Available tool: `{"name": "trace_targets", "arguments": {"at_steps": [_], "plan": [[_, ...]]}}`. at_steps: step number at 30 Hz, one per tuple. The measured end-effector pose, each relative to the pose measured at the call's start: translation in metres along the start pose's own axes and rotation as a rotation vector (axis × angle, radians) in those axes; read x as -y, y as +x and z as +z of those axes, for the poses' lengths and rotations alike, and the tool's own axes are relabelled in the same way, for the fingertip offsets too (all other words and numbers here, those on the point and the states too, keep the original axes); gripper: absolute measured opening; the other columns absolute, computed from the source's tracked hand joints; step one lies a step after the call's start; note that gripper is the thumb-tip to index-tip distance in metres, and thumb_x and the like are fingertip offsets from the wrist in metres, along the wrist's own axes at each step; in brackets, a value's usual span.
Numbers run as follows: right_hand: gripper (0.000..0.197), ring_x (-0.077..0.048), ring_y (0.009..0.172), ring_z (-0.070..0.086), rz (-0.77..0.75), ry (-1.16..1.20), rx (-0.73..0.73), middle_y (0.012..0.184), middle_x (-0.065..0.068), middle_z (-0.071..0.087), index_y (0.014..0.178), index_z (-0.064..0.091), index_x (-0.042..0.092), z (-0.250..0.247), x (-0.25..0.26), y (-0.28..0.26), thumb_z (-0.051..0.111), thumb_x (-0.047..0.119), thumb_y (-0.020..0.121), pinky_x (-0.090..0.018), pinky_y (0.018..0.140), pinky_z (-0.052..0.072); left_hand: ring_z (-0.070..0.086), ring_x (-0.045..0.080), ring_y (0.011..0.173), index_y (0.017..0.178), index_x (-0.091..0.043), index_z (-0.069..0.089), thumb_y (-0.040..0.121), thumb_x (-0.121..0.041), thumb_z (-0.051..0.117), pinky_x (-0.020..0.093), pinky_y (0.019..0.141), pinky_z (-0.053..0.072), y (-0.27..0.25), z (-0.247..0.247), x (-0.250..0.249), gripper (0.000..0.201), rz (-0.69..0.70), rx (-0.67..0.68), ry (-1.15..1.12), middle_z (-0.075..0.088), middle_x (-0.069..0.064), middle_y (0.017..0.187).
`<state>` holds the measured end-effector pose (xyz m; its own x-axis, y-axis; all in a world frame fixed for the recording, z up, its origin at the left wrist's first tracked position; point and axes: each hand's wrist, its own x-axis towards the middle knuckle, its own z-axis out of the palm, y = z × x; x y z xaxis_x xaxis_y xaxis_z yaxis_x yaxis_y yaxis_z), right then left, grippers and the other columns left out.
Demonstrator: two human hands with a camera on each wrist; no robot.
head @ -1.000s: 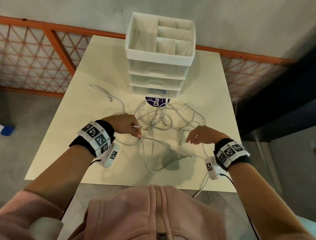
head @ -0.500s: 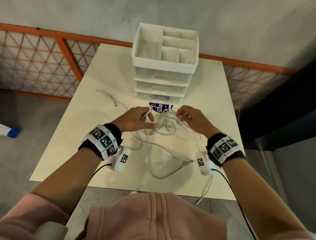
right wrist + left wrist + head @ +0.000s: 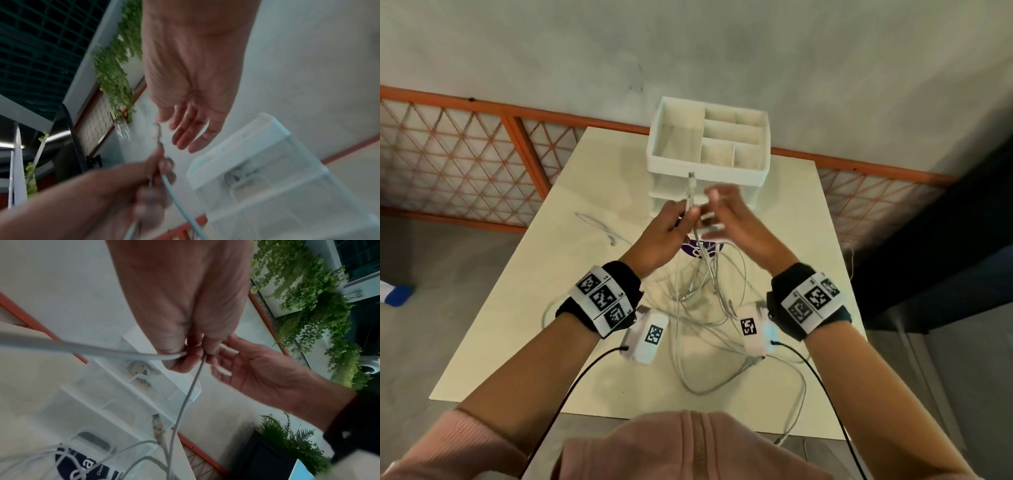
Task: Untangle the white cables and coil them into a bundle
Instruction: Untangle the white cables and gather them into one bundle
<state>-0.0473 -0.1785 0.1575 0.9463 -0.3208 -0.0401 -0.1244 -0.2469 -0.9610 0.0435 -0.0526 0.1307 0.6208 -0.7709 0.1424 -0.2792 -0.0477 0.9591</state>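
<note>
A tangle of white cables (image 3: 705,308) lies on the cream table (image 3: 571,274), with strands lifted up to my hands. My left hand (image 3: 671,226) is raised above the table and pinches a cable end (image 3: 691,195) that sticks up past its fingers; the left wrist view shows the cable (image 3: 191,386) running down from that pinch (image 3: 191,352). My right hand (image 3: 726,219) is beside it, fingers spread and relaxed, holding nothing; in the right wrist view its palm (image 3: 191,91) is open above the left hand's fingers (image 3: 162,162).
A white drawer organiser (image 3: 709,150) with open top compartments stands at the back of the table, just behind my hands. A separate white cable (image 3: 599,226) lies at the left. A purple label (image 3: 702,248) sits in front of the drawers. One cable hangs over the near edge (image 3: 791,425).
Both hands have risen from the table toward the drawers. The left hand lifted a cable end upright, pulling strands up; the right hand opened its fingers.
</note>
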Motion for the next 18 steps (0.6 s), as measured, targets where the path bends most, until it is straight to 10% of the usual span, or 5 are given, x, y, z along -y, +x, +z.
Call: {"name": "trace_targets", "arguments": {"at_steps": [3,7,10,13,18], "plan": [[0.035,-0.007,0.077,0.066,0.151,-0.152,0.301,0.081,-0.002,0.065,0.113,0.051,0.000,0.013,-0.040,-0.010,0.045,0.031,0.099,-0.023,0.081,0.051,0.059,0.010,0.074,0.081,-0.019,0.045,0.103,-0.031,0.030,0.037,0.083,0.052,0.004,-0.011,-0.006,0.029,-0.005,-0.096,-0.135,0.052,0.005,0.079],[0.026,-0.008,0.074,0.059,0.241,-0.502,0.427,0.076,-0.003,0.063,0.086,0.059,0.007,-0.011,-0.098,-0.014,0.044,0.023,0.100,-0.008,0.070,0.042,0.040,0.005,0.043,0.078,-0.015,0.036,0.105,-0.022,0.022,0.027,0.053,0.053,0.011,-0.036,-0.015,0.031,0.074,-0.208,-0.271,0.040,-0.012,0.050],[0.023,-0.015,0.082,0.061,0.349,-0.581,0.375,0.082,-0.003,0.066,0.077,0.059,0.013,-0.049,-0.129,-0.020,0.050,0.016,0.097,-0.028,0.087,0.045,0.024,0.004,0.044,0.075,-0.018,0.033,0.105,-0.026,0.022,0.021,0.042,0.026,0.014,-0.054,-0.014,0.033,0.092,-0.321,-0.301,0.032,-0.014,0.050],[0.031,-0.003,0.085,0.061,0.386,-0.756,0.317,0.080,0.016,0.065,0.069,0.058,0.032,-0.076,-0.137,-0.023,0.051,0.015,0.094,-0.036,0.092,0.043,0.024,0.001,0.042,0.072,-0.022,0.035,0.103,-0.031,0.029,0.016,0.041,0.024,0.014,-0.065,-0.006,0.033,0.099,-0.375,-0.216,0.032,-0.014,0.050],[0.020,0.000,0.076,0.065,0.209,-0.682,0.234,0.079,0.002,0.074,0.082,0.061,0.022,-0.061,-0.089,-0.006,0.048,0.016,0.097,-0.028,0.084,0.045,0.049,0.011,0.064,0.090,-0.018,0.062,0.084,-0.036,0.069,0.027,0.064,0.041,0.010,-0.038,0.016,0.020,-0.030,-0.064,0.186,0.064,0.012,0.078]]}}
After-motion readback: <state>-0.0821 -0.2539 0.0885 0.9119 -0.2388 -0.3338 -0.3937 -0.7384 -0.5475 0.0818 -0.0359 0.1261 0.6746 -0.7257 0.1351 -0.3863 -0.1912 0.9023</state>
